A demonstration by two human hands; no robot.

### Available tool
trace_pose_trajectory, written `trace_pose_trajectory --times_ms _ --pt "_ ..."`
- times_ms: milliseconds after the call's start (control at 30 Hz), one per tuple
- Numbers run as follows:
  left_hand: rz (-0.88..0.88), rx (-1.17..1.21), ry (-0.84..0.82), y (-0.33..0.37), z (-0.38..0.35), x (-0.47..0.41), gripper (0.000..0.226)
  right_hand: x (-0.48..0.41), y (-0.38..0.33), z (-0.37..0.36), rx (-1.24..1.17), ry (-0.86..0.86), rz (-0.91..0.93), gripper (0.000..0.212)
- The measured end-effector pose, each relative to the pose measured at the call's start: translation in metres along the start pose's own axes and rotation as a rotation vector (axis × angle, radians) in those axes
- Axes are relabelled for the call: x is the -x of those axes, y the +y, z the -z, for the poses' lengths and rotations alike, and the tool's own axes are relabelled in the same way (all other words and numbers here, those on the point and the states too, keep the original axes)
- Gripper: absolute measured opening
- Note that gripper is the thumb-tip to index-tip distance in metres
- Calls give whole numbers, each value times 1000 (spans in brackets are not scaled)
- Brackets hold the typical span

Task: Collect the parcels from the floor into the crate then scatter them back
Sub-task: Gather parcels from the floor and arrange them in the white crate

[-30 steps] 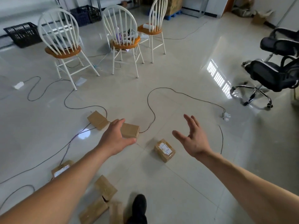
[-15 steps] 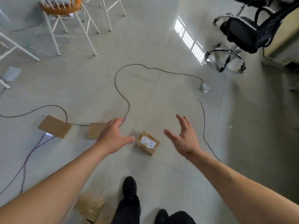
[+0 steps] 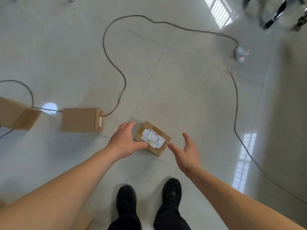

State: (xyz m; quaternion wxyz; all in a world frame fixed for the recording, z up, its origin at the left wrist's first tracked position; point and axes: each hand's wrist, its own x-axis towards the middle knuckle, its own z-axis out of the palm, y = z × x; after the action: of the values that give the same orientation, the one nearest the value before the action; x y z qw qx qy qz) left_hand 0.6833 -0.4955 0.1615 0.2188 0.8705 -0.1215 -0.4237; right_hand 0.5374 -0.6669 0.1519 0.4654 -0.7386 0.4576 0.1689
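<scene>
My left hand (image 3: 123, 141) and right hand (image 3: 187, 153) are both spread wide, holding nothing, on either side of the labelled parcel (image 3: 152, 138), which lies flat on the floor (image 3: 191, 97). My left thumb overlaps its near edge; I cannot tell if it touches. My right thumb tip is just beside its right corner. Two plain parcels (image 3: 81, 119) (image 3: 16, 113) lie further left, with a black cable (image 3: 114, 63) beside them.

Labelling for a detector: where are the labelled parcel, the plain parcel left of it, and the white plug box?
labelled parcel (image 3: 153, 138), head view, its white label.
plain parcel (image 3: 79, 119), head view, top face centre.
white plug box (image 3: 239, 53), head view, its casing.
</scene>
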Motion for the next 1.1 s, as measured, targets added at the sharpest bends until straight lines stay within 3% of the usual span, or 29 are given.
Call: trace_pose_trajectory --times_ms 167,333,433,600,700,800,867,1033,1100 --pt "68 -6 -54 -45 -64 -88 104 -73 53 -64 -48 -39 -138 88" --pt "137 -8 -106 -81 -116 -154 116 -126 87 -101 -150 -33 -262 58" --pt "149 2 -117 -91 -137 -182 121 -152 106 -124 -181 -27 -271 39" --pt "209 156 -149 -99 -154 -205 139 -176 122 -146 -261 -6 -238 41" --pt "255 270 -112 -96 -148 -196 129 -168 113 -138 -291 45 -222 40" --pt "242 358 -53 -83 -128 -171 87 -151 94 -116 -299 101 -185 40" --pt "249 466 -14 -66 -107 -146 73 -135 74 -96 -290 138 -148 42" --pt "223 591 44 -10 -46 -75 72 -87 15 -42 -338 173 -66 40" --pt "209 596 58 7 -22 -48 66 -64 -9 -19 -368 171 -36 50"
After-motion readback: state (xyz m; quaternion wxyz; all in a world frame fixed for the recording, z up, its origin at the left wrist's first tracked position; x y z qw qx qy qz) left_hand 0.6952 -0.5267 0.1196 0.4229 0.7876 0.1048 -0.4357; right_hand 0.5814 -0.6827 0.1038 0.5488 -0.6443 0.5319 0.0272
